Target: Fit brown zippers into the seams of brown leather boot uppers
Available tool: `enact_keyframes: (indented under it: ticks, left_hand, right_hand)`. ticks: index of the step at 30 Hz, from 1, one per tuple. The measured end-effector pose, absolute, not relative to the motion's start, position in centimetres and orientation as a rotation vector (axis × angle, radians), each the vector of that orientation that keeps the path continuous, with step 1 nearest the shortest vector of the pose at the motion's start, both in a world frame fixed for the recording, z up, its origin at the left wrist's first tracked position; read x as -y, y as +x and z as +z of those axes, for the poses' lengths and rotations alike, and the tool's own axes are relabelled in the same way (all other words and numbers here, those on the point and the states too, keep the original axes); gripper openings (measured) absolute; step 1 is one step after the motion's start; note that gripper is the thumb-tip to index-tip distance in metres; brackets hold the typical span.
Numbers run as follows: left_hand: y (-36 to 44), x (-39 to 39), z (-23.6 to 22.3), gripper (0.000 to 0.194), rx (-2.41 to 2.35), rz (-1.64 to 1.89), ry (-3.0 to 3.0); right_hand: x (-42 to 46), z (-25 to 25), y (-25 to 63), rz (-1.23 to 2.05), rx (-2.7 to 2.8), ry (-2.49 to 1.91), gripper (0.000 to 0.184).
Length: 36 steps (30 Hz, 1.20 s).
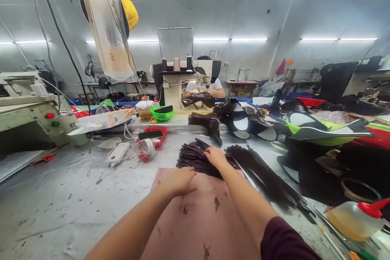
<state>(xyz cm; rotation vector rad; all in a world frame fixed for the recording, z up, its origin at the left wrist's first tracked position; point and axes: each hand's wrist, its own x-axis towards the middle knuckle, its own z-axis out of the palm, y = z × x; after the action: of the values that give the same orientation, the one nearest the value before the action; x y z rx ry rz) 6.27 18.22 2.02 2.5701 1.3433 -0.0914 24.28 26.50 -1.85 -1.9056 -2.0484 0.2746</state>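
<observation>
My right hand [216,157] reaches onto a pile of short dark brown strips [191,156], its fingers closed at the strips near the pile's right side. How many strips are between the fingertips is hidden. Just in front of the pile, my left hand [179,180] hovers low over a pinkish, stained sheet [195,219], with its thumb and fingers apart and nothing visible in them. A second bundle of longer dark strips [268,178] lies slantwise to the right of my right hand.
A sewing machine [187,77] stands ahead, with a person [219,88] behind it. Dark boot pieces [207,124] lie before it. To the left are a tape roll [146,150] and a red tray [161,140]; a glue bottle [355,219] is at right.
</observation>
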Motion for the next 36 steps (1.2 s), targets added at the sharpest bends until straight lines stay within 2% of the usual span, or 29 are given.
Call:
enact_keyframes:
  ticks: [3,7,15,20,27,32,36]
  left_hand:
    - [7.8,-22.1,0.2,0.041,-1.440,0.017,2.612]
    - [9.2,-25.0,-1.9,0.041,-1.512,0.136,2.647]
    - [9.7,-25.9,-4.0,0.040,-1.546,0.279,2.737]
    - [9.8,-26.0,-4.2,0.038,-1.550,0.302,2.761]
    - [10.2,-24.9,-5.1,0.035,-1.637,0.352,2.712]
    - [10.0,-24.4,-5.1,0.035,-1.659,0.388,2.639]
    - [10.2,-24.4,-4.7,0.033,-1.634,0.461,2.514]
  right_hand:
    - [-27.8,-2.1,23.8,0.299,2.037,-1.915,0.021]
    - [-28.5,-2.3,23.3,0.303,2.013,-1.885,0.008]
    - [-28.9,-2.4,24.0,0.506,1.944,-1.839,0.015]
    - [-29.1,-2.2,25.8,0.638,1.824,-1.760,0.026]
    - [-28.5,-2.4,22.8,0.596,1.724,-1.701,0.002]
    - [-27.3,-1.2,22.2,0.519,1.444,-1.610,0.010]
    - [-24.2,2.6,27.7,0.492,1.212,-1.490,0.022]
